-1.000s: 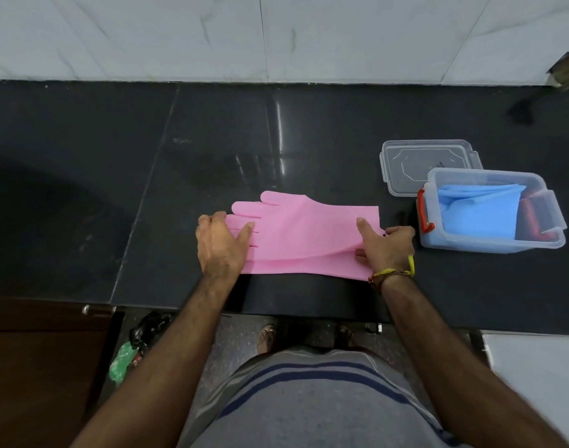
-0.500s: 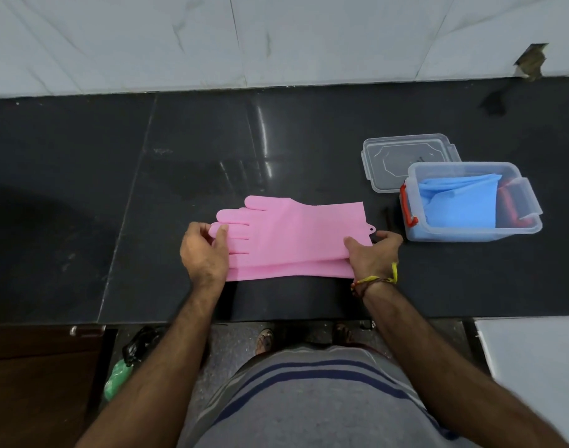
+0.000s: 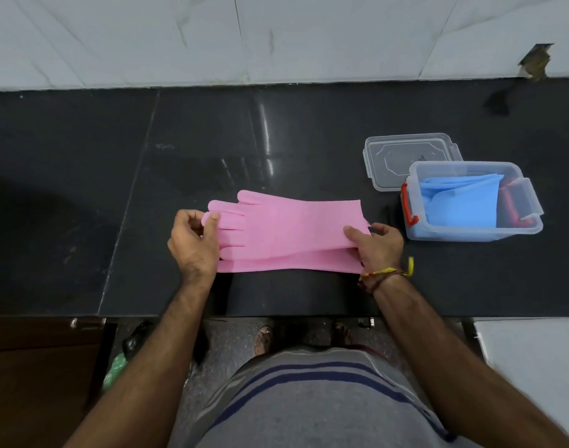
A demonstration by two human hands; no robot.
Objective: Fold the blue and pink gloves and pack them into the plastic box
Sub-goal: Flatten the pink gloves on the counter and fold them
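The pink gloves point(image 3: 289, 231) lie stacked on the black counter point(image 3: 212, 150), fingers to the left and cuffs to the right. My left hand point(image 3: 194, 244) pinches the fingertips of the upper glove. My right hand point(image 3: 377, 245) pinches its cuff edge, thumb on top, and that edge is raised off the lower glove. To the right stands the clear plastic box point(image 3: 516, 232) with red latches. The folded blue gloves point(image 3: 461, 205) sit inside it.
The box's clear lid point(image 3: 409, 156) lies flat just behind the box. A white tiled wall point(image 3: 276, 37) backs the counter. Below the counter's front edge are my feet on the floor, a wooden cabinet point(image 3: 34, 383) at left and a white surface point(image 3: 535, 354) at right.
My left hand went from resting flat on the glove fingers to pinching them. The right hand has raised the upper glove's cuff edge a little. The camera view shifted slightly.
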